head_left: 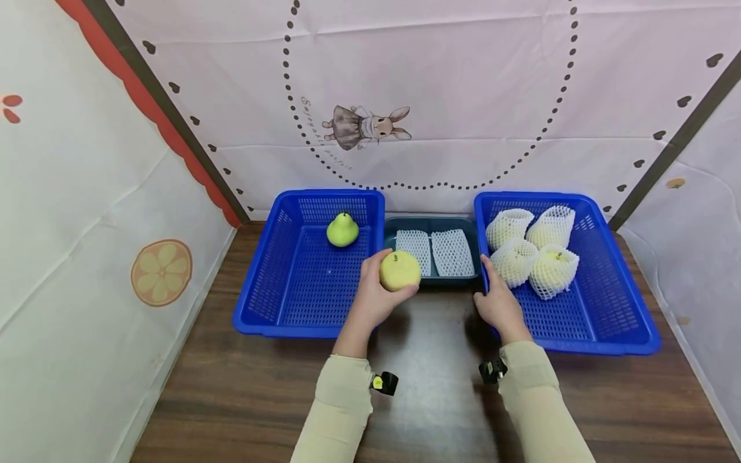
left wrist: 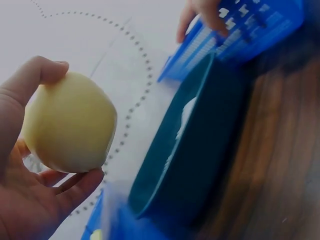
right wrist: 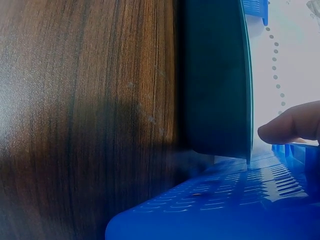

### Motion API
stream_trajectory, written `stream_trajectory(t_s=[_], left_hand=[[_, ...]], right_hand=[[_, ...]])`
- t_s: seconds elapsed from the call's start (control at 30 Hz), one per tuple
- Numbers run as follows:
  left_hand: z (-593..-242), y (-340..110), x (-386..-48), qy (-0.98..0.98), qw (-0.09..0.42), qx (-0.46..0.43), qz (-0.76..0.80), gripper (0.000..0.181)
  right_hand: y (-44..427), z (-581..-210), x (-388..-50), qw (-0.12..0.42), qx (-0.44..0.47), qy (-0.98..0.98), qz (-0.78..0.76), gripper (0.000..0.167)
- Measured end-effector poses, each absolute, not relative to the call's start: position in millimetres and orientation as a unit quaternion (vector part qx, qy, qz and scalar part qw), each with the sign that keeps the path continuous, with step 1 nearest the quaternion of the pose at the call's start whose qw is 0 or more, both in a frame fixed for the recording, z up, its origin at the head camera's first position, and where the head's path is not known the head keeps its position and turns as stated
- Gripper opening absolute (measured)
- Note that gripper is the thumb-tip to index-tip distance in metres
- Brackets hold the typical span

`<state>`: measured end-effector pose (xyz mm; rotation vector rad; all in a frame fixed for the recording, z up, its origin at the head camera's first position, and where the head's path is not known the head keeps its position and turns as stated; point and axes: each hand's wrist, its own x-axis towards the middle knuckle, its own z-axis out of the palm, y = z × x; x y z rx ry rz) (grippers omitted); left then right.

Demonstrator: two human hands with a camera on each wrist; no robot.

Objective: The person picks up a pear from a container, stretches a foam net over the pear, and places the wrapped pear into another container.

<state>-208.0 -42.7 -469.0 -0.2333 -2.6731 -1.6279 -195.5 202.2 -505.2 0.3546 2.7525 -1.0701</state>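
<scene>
My left hand [head_left: 373, 289] holds a round yellow fruit [head_left: 400, 271] with a short stem, above the near left edge of a dark green tray [head_left: 428, 281]. In the left wrist view the thumb is on top of the fruit [left wrist: 70, 122] and the fingers are beneath it. Two flat white foam net sleeves [head_left: 453, 253] lie in the tray. My right hand [head_left: 500, 305] is at the left rim of the right blue basket [head_left: 628, 347], fingers relaxed, with nothing seen in its grasp. Its thumb [right wrist: 292, 125] is extended near the rim in the right wrist view.
Several fruits in white foam nets [head_left: 552, 270] sit in the right basket. A green pear [head_left: 343, 230] stands in the left blue basket [head_left: 249, 315]. The baskets flank the tray on a brown wooden table [head_left: 231, 399]. A printed cloth [head_left: 463, 77] hangs behind.
</scene>
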Motion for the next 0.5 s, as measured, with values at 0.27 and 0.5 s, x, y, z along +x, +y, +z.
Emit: stream_trajectory(t_s=[0.27, 0.5], left_hand=[[-481.1, -15.3, -197.8, -0.855, -0.002, -0.067, -0.514, 0.085], [-504.1, 2.0, -190.7, -0.877, -0.004, -0.061, -0.476, 0.076]], right_hand=[[200.9, -505.7, -195.5, 0.086, 0.125, 0.92, -0.361, 0.078], [200.5, -504.9, -195.0, 0.09, 0.132, 0.92, -0.359, 0.077]])
